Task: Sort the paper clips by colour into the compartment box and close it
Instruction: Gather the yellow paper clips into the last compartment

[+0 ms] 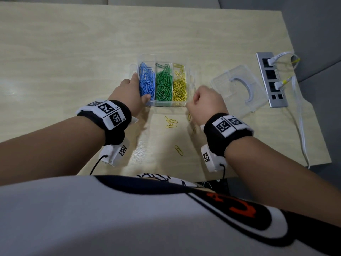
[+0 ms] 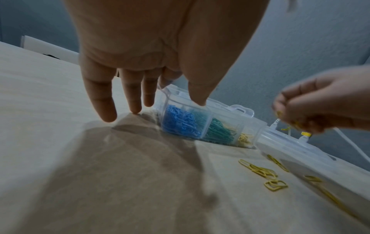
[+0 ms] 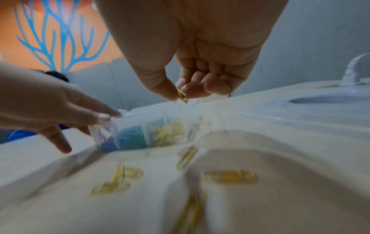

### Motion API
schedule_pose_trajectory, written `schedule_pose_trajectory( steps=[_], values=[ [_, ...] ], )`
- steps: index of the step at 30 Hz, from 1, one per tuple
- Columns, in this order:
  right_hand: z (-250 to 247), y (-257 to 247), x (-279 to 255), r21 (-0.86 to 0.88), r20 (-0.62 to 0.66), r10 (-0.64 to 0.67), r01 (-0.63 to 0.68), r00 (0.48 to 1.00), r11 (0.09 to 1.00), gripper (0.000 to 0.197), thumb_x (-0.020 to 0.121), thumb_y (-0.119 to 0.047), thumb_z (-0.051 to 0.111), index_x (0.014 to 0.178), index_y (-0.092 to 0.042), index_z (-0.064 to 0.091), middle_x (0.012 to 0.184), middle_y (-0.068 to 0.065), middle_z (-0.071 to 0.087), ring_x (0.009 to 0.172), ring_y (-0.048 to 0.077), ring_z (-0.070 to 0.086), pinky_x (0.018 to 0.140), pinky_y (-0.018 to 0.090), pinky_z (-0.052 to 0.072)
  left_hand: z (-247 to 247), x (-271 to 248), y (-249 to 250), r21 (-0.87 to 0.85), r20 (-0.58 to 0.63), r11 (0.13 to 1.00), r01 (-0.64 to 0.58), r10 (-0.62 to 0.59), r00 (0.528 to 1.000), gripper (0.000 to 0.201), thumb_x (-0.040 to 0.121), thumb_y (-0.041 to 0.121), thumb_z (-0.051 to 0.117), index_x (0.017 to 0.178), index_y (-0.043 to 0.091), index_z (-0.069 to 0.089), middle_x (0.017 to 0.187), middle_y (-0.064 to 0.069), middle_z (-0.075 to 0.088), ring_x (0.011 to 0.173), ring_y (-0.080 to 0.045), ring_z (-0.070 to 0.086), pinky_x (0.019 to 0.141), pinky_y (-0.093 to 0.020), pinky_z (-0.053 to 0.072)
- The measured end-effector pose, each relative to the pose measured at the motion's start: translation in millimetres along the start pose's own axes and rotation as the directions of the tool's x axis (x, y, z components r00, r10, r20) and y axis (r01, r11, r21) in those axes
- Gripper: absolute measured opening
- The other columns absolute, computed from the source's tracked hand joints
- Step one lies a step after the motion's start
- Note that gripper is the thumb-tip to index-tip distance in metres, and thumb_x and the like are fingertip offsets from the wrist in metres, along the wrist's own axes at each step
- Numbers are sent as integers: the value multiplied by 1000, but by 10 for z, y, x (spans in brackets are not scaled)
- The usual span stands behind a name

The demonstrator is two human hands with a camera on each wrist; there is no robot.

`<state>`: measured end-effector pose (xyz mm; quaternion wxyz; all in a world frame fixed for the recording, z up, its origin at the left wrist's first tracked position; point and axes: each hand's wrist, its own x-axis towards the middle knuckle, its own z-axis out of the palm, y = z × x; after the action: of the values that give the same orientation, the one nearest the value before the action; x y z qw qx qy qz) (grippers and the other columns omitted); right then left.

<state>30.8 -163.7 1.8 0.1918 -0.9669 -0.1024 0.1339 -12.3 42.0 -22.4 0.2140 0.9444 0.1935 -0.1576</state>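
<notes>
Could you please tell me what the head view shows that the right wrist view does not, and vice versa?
Only the head view shows the grey metal power strip with white cables. Only the right wrist view shows the yellow wire paper clip that the right hand pinches. Both show the clear plastic compartment box, the left hand touching it, and loose yellow paper clips on the wooden table.

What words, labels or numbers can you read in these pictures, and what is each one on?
No text reads clearly.
Left wristband: square code patterns; tiny corner characters too small to read.
Right wristband: the same.
Shirt: orange print, partly hidden, unreadable.
Socket panel: markings too blurred.
Compartment box and lid: none visible.
</notes>
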Motion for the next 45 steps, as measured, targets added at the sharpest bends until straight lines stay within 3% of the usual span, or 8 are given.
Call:
schedule_pose_trajectory(
  steps=[6,12,15,18,23,30,40,45],
  values=[
    [-167,-177,147,140,-119,-43,60,992,988,19,90,-19,50,107,-16,60,106,3,63,94,21,58,78,24,42,13,23,-10,1,-1,1000,-3,3,1000,62,92,39,54,139,10,27,124,-23,48,110,-41,52,88,-45,42],
    [12,75,34,-314,307,280,-180,910,932,22,90,-10,50,110,-2,53,108,12,54,103,35,56,77,30,42,15,22,-15,-5,-1,1000,-4,4,1000,61,93,39,53,139,10,26,123,-23,48,109,-41,52,85,-44,41],
    [168,-7,-71,-200,312,147,-86,939,976,29,94,-19,47,119,-4,51,123,13,49,102,29,53,76,31,40,4,16,-10,-3,-2,1000,-3,3,1000,63,93,39,53,141,9,25,125,-24,47,110,-41,51,86,-44,41],
    [326,-129,-151,-189,319,-113,180,941,965,45,89,-35,58,125,-8,52,126,10,45,113,26,48,94,34,42,1,12,-5,9,-4,1000,-4,4,1000,65,93,39,52,143,9,23,126,-24,47,112,-41,51,87,-44,41],
    [472,-157,-215,-271,337,-353,449,873,851,26,91,-11,53,117,-8,54,121,12,47,113,30,46,91,39,45,10,13,-8,12,-6,1000,-2,2,1000,65,93,39,52,143,9,23,127,-24,47,111,-41,51,86,-45,41],
    [405,-166,-247,-287,349,-329,435,877,854,31,87,6,38,113,-3,53,114,17,51,104,34,53,85,43,49,21,22,-17,0,-9,1000,-6,6,1000,65,93,39,53,142,8,24,125,-24,48,110,-41,51,86,-45,41],
    [422,-102,-189,-211,286,-316,381,905,900,18,89,-7,50,99,-12,64,104,8,58,93,27,58,78,31,46,25,24,-32,-8,-7,1000,-7,7,1000,67,93,40,52,143,9,23,126,-23,47,110,-40,51,87,-45,42],
    [183,-194,-121,-76,109,-309,318,945,945,16,90,-13,53,95,-17,67,95,-2,57,87,16,54,81,25,46,30,21,-29,-8,-8,1000,-8,8,1000,67,93,40,52,143,9,23,126,-24,47,111,-41,51,88,-45,42]
  ],
)
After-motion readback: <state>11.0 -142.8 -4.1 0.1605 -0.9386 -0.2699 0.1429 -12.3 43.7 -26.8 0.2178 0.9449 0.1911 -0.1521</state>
